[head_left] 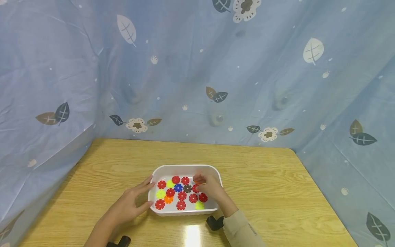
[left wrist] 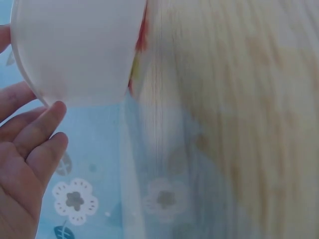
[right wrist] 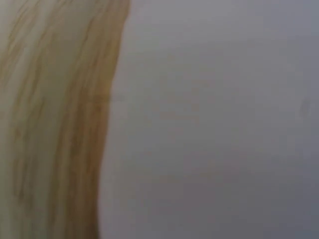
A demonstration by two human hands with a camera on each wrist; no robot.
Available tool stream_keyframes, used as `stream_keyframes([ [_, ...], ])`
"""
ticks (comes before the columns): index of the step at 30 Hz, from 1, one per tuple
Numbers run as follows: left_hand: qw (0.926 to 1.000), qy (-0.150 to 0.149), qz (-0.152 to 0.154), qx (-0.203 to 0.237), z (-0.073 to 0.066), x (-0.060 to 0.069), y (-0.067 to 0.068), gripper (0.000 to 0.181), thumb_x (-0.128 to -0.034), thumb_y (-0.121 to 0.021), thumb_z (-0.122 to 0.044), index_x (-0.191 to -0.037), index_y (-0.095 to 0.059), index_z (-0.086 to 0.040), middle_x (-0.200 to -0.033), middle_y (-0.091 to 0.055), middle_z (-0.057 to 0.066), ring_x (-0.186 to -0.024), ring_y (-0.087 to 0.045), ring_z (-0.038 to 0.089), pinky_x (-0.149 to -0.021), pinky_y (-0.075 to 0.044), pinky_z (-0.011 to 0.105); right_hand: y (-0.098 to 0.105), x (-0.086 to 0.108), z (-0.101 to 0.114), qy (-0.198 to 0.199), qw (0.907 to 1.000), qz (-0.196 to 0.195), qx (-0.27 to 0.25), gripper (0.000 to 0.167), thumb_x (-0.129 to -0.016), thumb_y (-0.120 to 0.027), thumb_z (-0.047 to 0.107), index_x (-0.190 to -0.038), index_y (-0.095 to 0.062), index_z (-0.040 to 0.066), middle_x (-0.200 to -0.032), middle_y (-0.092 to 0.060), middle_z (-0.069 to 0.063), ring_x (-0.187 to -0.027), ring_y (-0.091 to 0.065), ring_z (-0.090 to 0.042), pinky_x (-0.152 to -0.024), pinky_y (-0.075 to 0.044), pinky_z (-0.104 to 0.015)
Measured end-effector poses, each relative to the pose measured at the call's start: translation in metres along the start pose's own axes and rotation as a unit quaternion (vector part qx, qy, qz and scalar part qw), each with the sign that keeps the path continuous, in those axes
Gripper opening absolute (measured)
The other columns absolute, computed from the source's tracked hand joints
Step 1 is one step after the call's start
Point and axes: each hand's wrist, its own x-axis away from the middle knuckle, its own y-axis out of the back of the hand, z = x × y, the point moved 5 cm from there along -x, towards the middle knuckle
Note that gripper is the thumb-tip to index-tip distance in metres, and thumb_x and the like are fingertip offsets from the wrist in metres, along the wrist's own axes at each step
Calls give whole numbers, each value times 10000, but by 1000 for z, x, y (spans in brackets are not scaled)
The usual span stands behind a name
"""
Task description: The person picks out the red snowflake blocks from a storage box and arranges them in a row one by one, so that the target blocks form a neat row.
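A white plastic tub [head_left: 186, 213] holds several flat notched snowflake discs, mostly red, with yellow, orange, blue and dark brown ones among them. My left hand [head_left: 128, 204] is at the tub's left end, thumb and fingers spread and touching its rim; the left wrist view shows those fingers [left wrist: 47, 127] against the tub's edge. Inside the tub's right part is my right hand [head_left: 211, 188], blurred, thumb and fingers apart above a red disc [head_left: 195, 188] and a partly hidden orange one. In the right wrist view only the tub's pale wall [right wrist: 209, 124] and the wood show.
The tub stands on a wood-grain table [head_left: 262, 178]. A blue curtain [head_left: 185, 68] printed with leaves and flowers surrounds the table's back and sides. Black wrist mounts [head_left: 214, 223] are near both wrists. A bright reflection lies on the wood in front of the tub.
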Motion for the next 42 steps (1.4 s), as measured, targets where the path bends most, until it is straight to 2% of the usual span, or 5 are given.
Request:
stream_keyframes([
  [5, 10000, 15, 32, 30, 2, 0, -1, 533, -856, -694, -277, -1322, -554, -59, -1484, -383, 133, -1283, -452, 373, -994, -433, 553, -2, 0, -4, -397, 9981, -12, 465, 286, -758, -645, -113, -1033, -631, -38, -1027, -672, -149, -1005, -623, -312, -897, -534, -427],
  [17, 9999, -46, 53, 98, 1, -2, 3, 522, -868, -682, -270, -1320, -551, -43, -1484, -376, 157, -1281, -446, 396, -992, -427, 562, -8, -2, 2, -279, 9802, -6, 1962, 294, -689, -666, -117, -949, -669, 19, -914, -645, -66, -867, -597, -199, -790, -537, -333],
  [23, 9998, -66, 69, 157, 1, -2, 4, 521, -867, -683, -261, -1318, -551, -37, -1483, -374, 167, -1282, -441, 401, -992, -424, 568, -12, -3, 2, -421, 9723, 34, 2301, 263, -690, -658, -130, -886, -650, 44, -849, -577, -39, -785, -534, -148, -720, -523, -286],
  [33, 9999, -71, 83, 87, 3, -3, 3, 520, -865, -684, -268, -1315, -556, -43, -1480, -378, 163, -1276, -449, 400, -991, -428, 560, -14, -5, -2, -609, 9680, -8, 2437, 244, -718, -699, -73, -809, -612, 137, -830, -508, 5, -762, -472, -124, -663, -459, -233],
  [42, 9999, -20, 99, 87, 4, -3, 3, 523, -869, -678, -286, -1321, -554, -54, -1482, -378, 152, -1273, -453, 400, -989, -426, 573, -8, -4, 3, -196, 9864, -74, 1628, 176, -764, -662, -72, -856, -668, 78, -802, -637, -7, -751, -563, -106, -655, -511, -216],
])
